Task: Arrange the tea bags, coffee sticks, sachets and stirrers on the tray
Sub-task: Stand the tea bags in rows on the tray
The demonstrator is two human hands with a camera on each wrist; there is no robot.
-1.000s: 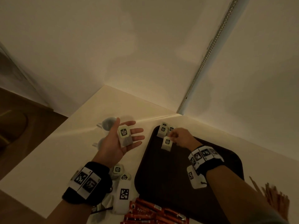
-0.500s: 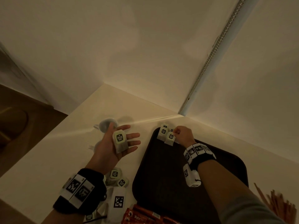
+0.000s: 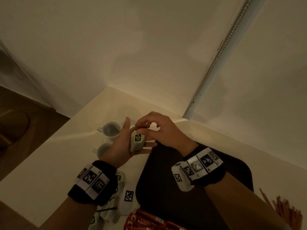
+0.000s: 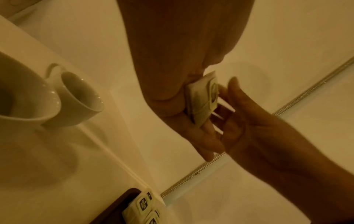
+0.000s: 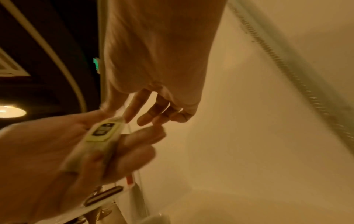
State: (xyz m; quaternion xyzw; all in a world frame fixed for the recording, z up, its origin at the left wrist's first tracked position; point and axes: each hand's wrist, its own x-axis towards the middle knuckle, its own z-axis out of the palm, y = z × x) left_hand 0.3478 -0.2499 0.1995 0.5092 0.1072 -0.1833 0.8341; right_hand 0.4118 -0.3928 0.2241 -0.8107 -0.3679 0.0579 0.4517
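My left hand (image 3: 147,145) is palm up over the table's edge beside the dark tray (image 3: 166,193), fingers straight, with a small stack of tea bags (image 3: 137,142) lying on them. My right hand (image 3: 142,126) hovers over it, fingers loosely curled, the index fingertip (image 5: 127,119) at the top edge of the uppermost tea bag (image 5: 102,131). In the left wrist view the stack of tea bags (image 4: 203,100) sits on the fingers, and several more tea bags (image 4: 143,206) lie in the tray's far corner (image 4: 122,200).
Two white cups (image 3: 111,130) stand left of my hands. More tea bags (image 3: 118,177) lie under my left wrist, red coffee sticks (image 3: 146,221) at the near edge, wooden stirrers (image 3: 282,211) to the right of the tray. Walls close off the far side.
My right hand left the tea bags in the tray's far corner and moved left, over my left palm. My left hand kept its tea bags and stayed put.
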